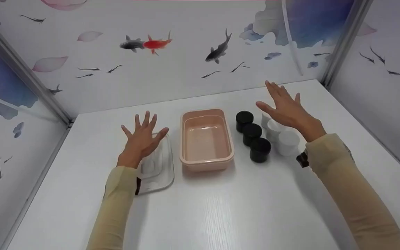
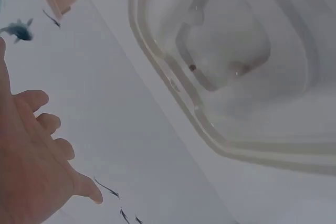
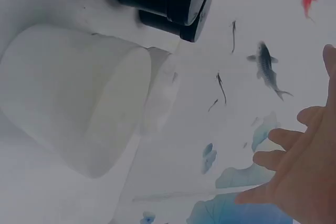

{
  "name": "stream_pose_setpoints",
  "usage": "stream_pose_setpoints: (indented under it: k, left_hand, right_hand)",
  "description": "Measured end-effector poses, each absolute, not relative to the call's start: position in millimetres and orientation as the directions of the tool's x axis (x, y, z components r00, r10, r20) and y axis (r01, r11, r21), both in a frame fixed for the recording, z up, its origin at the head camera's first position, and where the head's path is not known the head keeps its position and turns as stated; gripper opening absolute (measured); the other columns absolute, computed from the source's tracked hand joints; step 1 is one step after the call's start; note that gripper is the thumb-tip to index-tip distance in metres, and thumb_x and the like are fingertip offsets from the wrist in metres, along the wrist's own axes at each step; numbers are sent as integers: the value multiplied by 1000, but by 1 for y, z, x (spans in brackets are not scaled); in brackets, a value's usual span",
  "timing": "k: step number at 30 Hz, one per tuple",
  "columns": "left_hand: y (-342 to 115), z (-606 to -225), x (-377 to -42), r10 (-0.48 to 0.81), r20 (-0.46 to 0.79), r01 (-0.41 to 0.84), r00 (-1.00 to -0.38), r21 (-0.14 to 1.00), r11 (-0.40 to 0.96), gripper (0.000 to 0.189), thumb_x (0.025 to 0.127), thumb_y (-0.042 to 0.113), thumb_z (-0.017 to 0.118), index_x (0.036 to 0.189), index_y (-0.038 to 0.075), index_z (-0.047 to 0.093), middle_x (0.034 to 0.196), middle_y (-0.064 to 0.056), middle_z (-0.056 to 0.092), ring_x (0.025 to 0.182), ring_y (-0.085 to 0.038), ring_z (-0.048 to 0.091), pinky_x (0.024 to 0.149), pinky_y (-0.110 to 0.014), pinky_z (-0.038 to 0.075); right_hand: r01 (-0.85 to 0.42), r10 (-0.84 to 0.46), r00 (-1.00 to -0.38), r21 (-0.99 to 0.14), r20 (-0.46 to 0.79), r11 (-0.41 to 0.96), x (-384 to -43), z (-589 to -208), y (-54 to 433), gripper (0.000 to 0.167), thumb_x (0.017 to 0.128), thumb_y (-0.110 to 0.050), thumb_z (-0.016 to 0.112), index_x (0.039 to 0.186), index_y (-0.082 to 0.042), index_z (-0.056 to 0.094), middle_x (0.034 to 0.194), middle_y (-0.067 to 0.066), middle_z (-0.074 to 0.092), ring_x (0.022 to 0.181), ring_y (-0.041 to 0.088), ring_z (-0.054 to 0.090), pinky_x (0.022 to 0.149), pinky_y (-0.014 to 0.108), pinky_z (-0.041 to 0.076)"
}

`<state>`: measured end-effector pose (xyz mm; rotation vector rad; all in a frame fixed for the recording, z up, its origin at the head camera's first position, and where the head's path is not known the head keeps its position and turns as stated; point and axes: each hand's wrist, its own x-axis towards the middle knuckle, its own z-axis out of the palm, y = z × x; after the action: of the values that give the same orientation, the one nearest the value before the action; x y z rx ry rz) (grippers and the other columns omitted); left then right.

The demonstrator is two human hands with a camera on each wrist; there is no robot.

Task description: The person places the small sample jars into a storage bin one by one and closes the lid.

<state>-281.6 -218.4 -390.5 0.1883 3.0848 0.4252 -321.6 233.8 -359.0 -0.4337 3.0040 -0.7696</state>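
My left hand [image 1: 141, 142] hovers with spread fingers over a clear plastic lid [image 1: 165, 173] at the left of the table. The lid's raised rim and moulded centre show large in the left wrist view. To its right stands a pink rectangular plastic box [image 1: 207, 142], open at the top. Above the white jars [image 1: 288, 142] is my right hand [image 1: 286, 109], its fingers spread and nothing in it; it partly covers the farther white ones. Beside them a slanting row of three black jars [image 1: 260, 150] stands between the white jars and the box.
A white table [image 1: 221, 211] carries everything. Panels printed with fish and petals [image 1: 172, 76] rise behind it and at both sides, joined by metal corner posts [image 1: 347, 43].
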Motion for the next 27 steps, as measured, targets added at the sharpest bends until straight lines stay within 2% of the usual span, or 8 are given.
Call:
stream_pose_setpoints:
  k: [5,10,14,18,23,27]
  left_hand:
    - [-208,-395,-272,132,-6,120,-991,386,914,83,99,71,27,162,20,13,170,-7,-2,156,-38,-13,113,-75,-16]
    - [-193,-399,-262,147,14,130,-989,552,824,79,99,69,31,161,23,18,171,-2,4,158,-31,-6,121,-67,-11]
    - [-179,-404,-255,130,51,129,-990,688,714,72,101,60,41,160,22,23,170,-2,12,159,-28,4,127,-57,3]
    - [-168,-410,-250,92,66,107,-994,802,588,68,102,52,47,159,21,28,167,-6,24,155,-29,22,125,-52,22]
    - [-159,-423,-250,56,3,26,-998,911,411,64,104,49,47,156,15,34,160,-13,38,146,-31,41,114,-47,44]
    - [-153,-429,-252,-2,-56,-53,-998,932,359,57,106,43,45,154,13,38,154,-15,46,138,-32,51,102,-41,55]
  right_hand:
    - [-230,-244,-968,-589,58,775,-305,-363,244,91,97,-69,42,160,-30,-12,170,4,-9,157,36,-7,116,74,-10]
    - [-201,-259,-966,-664,11,720,-295,-372,254,97,96,-64,50,159,-29,-15,170,3,-13,157,34,-8,122,68,1]
    - [-153,-281,-957,-694,-74,704,-289,-381,264,99,96,-63,52,158,-29,-17,169,5,-15,156,37,-10,122,67,3]
    - [-93,-286,-945,-710,-157,698,-285,-391,273,107,95,-61,56,157,-25,-23,168,9,-21,155,42,-11,121,69,3]
    - [-55,-306,-923,-707,-233,705,-281,-402,281,119,91,-56,66,155,-22,-28,167,17,-19,154,47,-2,120,71,7]
    - [-32,-318,-904,-696,-286,717,-279,-407,288,124,89,-54,70,154,-21,-31,166,24,-13,153,49,4,119,72,8]
